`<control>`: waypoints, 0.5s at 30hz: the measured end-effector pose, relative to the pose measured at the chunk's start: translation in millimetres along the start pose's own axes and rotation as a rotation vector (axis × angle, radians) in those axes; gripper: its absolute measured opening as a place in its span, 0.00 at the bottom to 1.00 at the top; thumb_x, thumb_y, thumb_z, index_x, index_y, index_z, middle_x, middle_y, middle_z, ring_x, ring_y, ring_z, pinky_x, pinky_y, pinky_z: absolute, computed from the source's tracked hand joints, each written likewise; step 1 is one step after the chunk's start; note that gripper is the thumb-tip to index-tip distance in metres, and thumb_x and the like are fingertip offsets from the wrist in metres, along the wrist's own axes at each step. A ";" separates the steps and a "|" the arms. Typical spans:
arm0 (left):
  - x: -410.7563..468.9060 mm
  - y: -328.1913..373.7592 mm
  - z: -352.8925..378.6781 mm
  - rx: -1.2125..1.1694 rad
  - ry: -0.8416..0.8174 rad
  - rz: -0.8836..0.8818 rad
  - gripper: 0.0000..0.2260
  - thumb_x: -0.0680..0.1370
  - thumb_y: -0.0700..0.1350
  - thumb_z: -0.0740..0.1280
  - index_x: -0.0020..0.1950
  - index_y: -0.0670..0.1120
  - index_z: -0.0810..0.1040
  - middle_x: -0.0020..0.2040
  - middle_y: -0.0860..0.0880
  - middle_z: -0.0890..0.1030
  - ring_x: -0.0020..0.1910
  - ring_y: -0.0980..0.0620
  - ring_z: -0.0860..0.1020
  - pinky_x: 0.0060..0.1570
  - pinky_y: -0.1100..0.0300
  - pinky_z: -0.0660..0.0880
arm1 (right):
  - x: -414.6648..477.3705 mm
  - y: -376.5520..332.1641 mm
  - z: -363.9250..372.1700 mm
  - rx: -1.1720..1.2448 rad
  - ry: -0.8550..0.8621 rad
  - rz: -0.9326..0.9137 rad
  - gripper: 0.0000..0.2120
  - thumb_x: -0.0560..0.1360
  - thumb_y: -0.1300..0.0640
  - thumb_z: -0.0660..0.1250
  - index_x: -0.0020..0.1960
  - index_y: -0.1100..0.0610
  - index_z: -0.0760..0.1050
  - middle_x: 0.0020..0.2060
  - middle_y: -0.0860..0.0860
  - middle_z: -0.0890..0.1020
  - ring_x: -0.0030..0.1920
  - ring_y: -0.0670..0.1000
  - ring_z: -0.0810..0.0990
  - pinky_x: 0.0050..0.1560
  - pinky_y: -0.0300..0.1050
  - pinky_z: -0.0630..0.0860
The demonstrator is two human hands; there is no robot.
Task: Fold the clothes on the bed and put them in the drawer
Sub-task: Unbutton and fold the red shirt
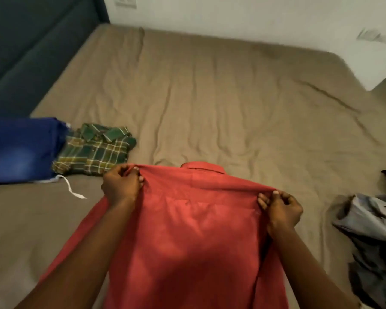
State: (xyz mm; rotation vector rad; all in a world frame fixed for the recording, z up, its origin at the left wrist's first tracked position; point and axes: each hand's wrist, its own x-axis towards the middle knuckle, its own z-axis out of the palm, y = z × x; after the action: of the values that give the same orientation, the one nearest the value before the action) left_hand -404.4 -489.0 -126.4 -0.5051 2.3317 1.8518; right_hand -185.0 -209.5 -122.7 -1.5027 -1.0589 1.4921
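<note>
Head view: a red shirt (187,230) lies at 6 o'clock on the bed (210,97), with its collar pointing to 12. The left hand (120,186) pinches the shirt's left shoulder edge, fingers curled on the cloth. The right hand (279,210) pinches the right shoulder edge likewise, and the fabric forms a raised ridge between them. A folded plaid shirt (94,152) sits at 9 o'clock, touching a blue garment (20,150) farther left. A grey heap (370,230) lies at 4 o'clock, apart from the red shirt.

Plaid shirt (94,150) left of held shirt (187,230) on bed (232,97)
</note>
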 end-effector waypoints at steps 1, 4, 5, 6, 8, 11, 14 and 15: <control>35.4 -35.9 28.0 0.069 0.013 0.023 0.02 0.72 0.48 0.72 0.42 0.56 0.84 0.36 0.50 0.85 0.35 0.49 0.85 0.46 0.46 0.85 | 30.1 35.8 29.7 -0.040 0.031 0.031 0.08 0.82 0.69 0.61 0.46 0.60 0.72 0.40 0.60 0.78 0.26 0.47 0.83 0.30 0.42 0.83; 81.4 -89.2 81.1 0.285 0.018 0.042 0.07 0.72 0.45 0.69 0.49 0.51 0.84 0.46 0.46 0.87 0.45 0.48 0.83 0.53 0.57 0.79 | 78.7 108.5 79.2 -0.193 0.131 0.097 0.07 0.80 0.67 0.59 0.49 0.60 0.74 0.44 0.64 0.82 0.28 0.52 0.84 0.29 0.42 0.82; 92.2 -97.2 95.0 0.354 0.027 0.067 0.09 0.74 0.40 0.68 0.51 0.48 0.84 0.49 0.44 0.86 0.49 0.45 0.82 0.54 0.57 0.74 | 89.4 126.0 91.3 -0.329 0.176 0.064 0.07 0.80 0.65 0.59 0.49 0.59 0.76 0.45 0.62 0.83 0.33 0.55 0.85 0.31 0.42 0.82; 103.5 -117.0 110.5 0.445 0.032 0.071 0.10 0.75 0.37 0.67 0.52 0.47 0.84 0.51 0.43 0.86 0.52 0.43 0.81 0.54 0.56 0.72 | 101.1 152.6 102.1 -0.516 0.218 0.000 0.08 0.79 0.62 0.59 0.51 0.58 0.77 0.47 0.61 0.84 0.41 0.59 0.85 0.38 0.44 0.82; 99.7 -122.6 113.7 0.538 0.007 0.164 0.11 0.74 0.38 0.65 0.51 0.48 0.82 0.52 0.42 0.84 0.53 0.39 0.80 0.54 0.53 0.72 | 96.0 157.6 104.7 -0.775 0.232 -0.150 0.09 0.78 0.60 0.60 0.55 0.59 0.77 0.55 0.62 0.81 0.54 0.64 0.80 0.54 0.53 0.74; 118.8 -140.1 122.3 0.587 0.019 0.251 0.11 0.71 0.38 0.64 0.50 0.48 0.81 0.52 0.43 0.81 0.52 0.39 0.79 0.53 0.51 0.72 | 105.5 166.0 119.2 -0.888 0.286 -0.250 0.09 0.79 0.61 0.59 0.57 0.61 0.75 0.59 0.63 0.77 0.59 0.65 0.76 0.57 0.54 0.64; 133.3 -127.7 132.6 0.523 0.045 0.330 0.12 0.71 0.38 0.63 0.49 0.48 0.81 0.51 0.44 0.81 0.50 0.41 0.79 0.52 0.52 0.70 | 127.0 156.1 129.4 -0.829 0.229 -0.419 0.09 0.79 0.61 0.61 0.54 0.64 0.76 0.54 0.64 0.79 0.55 0.64 0.77 0.56 0.51 0.65; 142.4 -122.5 137.5 0.493 0.053 0.350 0.12 0.71 0.38 0.63 0.49 0.47 0.82 0.51 0.44 0.82 0.50 0.42 0.79 0.53 0.53 0.71 | 138.8 152.0 134.0 -0.821 0.194 -0.479 0.10 0.79 0.60 0.61 0.53 0.64 0.77 0.52 0.65 0.80 0.54 0.64 0.77 0.56 0.51 0.66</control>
State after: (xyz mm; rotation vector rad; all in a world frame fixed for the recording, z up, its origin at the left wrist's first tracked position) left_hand -512.5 -406.5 -315.4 -0.0885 2.9230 1.2894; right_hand -315.1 -142.7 -320.0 -1.6879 -1.8733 0.5670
